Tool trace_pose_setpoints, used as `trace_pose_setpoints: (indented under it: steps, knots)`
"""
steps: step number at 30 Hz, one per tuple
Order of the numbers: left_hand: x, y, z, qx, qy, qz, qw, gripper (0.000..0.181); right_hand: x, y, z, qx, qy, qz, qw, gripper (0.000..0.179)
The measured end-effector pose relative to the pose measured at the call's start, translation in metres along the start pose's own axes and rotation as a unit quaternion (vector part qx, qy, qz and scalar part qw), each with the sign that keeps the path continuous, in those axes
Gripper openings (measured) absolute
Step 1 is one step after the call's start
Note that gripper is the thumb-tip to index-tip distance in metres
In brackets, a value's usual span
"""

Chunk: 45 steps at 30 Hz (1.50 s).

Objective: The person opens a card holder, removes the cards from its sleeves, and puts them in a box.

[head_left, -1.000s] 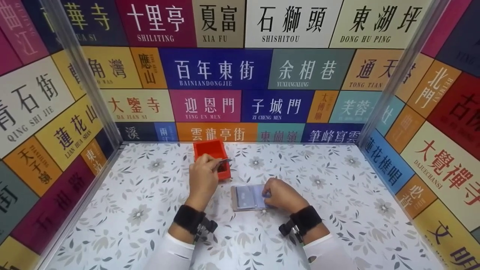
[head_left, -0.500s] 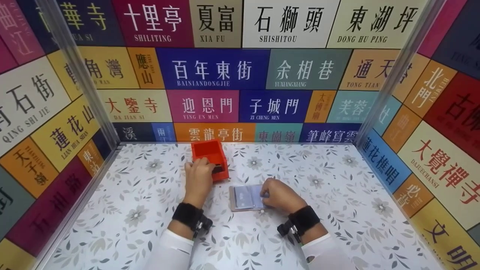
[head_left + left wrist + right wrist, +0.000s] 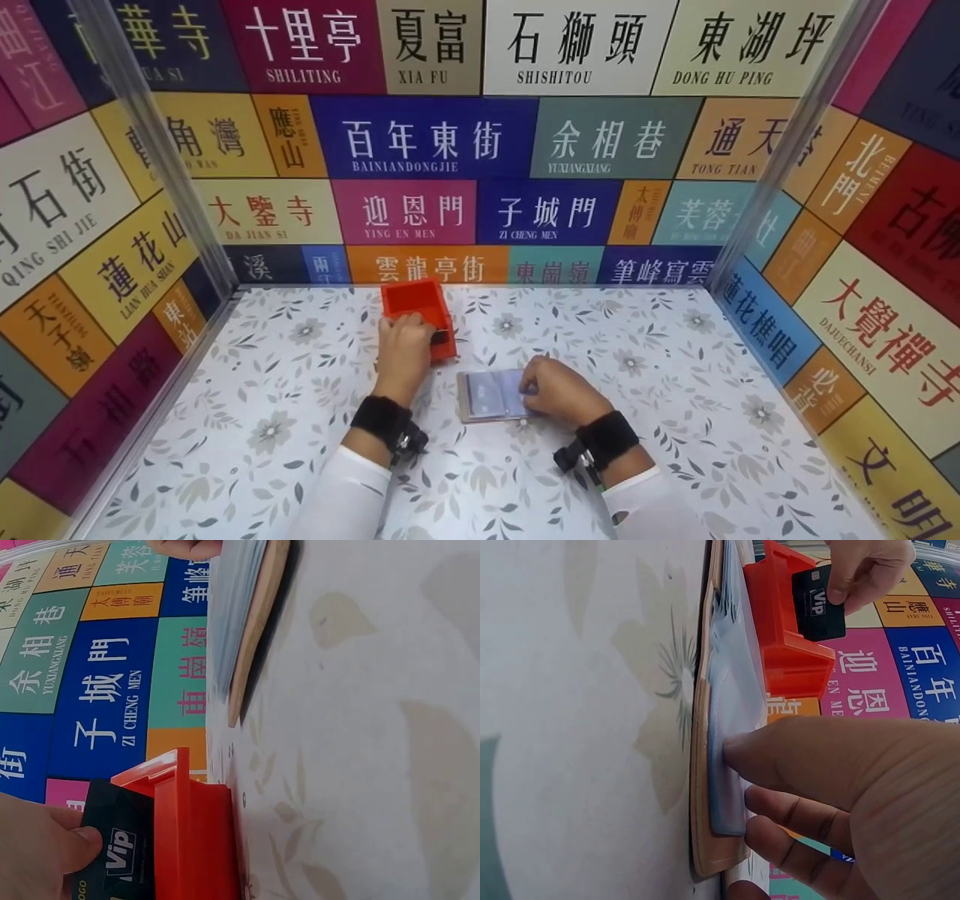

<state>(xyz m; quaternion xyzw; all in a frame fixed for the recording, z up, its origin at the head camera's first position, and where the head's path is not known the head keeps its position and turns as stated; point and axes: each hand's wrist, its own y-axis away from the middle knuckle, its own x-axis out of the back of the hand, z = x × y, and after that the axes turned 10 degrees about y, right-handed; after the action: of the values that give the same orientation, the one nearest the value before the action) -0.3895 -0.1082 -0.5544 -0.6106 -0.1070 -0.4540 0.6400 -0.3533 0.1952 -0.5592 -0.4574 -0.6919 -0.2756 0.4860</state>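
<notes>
My left hand pinches a black card marked "Vip" between thumb and fingers, at the mouth of a red plastic bin. In the right wrist view the card overlaps the bin's open front. An open card holder with a tan cover and clear plastic sleeves lies flat on the table, nearer to me. At its right side my right hand pinches the sleeves; the right wrist view shows the thumb on the clear sleeves and the other fingers curled at their edge.
White tabletop with a grey leaf and flower print. The bin stands near the back wall, which carries coloured signs. Similar side panels close off left and right. Each wrist wears a black strap with a small camera.
My left hand has lowered from above the bin to its front opening, still holding the dark card. My right hand has stayed at the card holder.
</notes>
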Motion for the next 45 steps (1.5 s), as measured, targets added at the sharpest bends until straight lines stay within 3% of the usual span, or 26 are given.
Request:
trace_pose_setpoints:
  steps: [6, 17, 19, 23, 26, 31, 40, 45]
  knots:
    - [-0.007, 0.003, -0.002, -0.017, -0.039, -0.027, 0.9987, 0.017, -0.002, -0.001, 0.001, -0.003, -0.008, 0.002, 1.0000, 0.015]
    - [-0.008, 0.007, 0.004, 0.010, -0.035, -0.090, 0.9953, 0.010, -0.005, -0.001, 0.004, 0.001, 0.006, 0.001, 1.0000, 0.014]
    - [-0.008, 0.008, 0.008, -0.003, -0.030, -0.092, 0.9953, 0.010, -0.004, -0.001, 0.004, 0.002, 0.004, 0.001, 1.0000, 0.014]
    - [-0.005, 0.012, 0.017, -0.057, 0.013, -0.109, 0.9924, 0.008, -0.004, -0.001, 0.004, 0.002, 0.005, 0.001, 1.0000, 0.014]
    - [0.000, 0.017, 0.024, -0.079, 0.074, -0.152, 0.9825, 0.007, -0.004, -0.001, 0.003, 0.001, 0.009, 0.002, 1.0000, 0.013]
    - [0.009, 0.027, 0.034, -0.061, 0.148, -0.238, 0.9581, 0.011, -0.004, -0.001, 0.003, -0.002, 0.005, 0.003, 1.0000, 0.013]
    - [0.015, 0.037, 0.037, -0.033, 0.177, -0.345, 0.9209, 0.015, -0.003, -0.001, 0.002, -0.004, 0.002, -0.001, 1.0000, 0.010]
    - [0.015, 0.038, 0.037, -0.012, 0.186, -0.369, 0.9105, 0.031, -0.004, -0.001, 0.004, 0.017, 0.018, 0.011, 0.9996, 0.010]
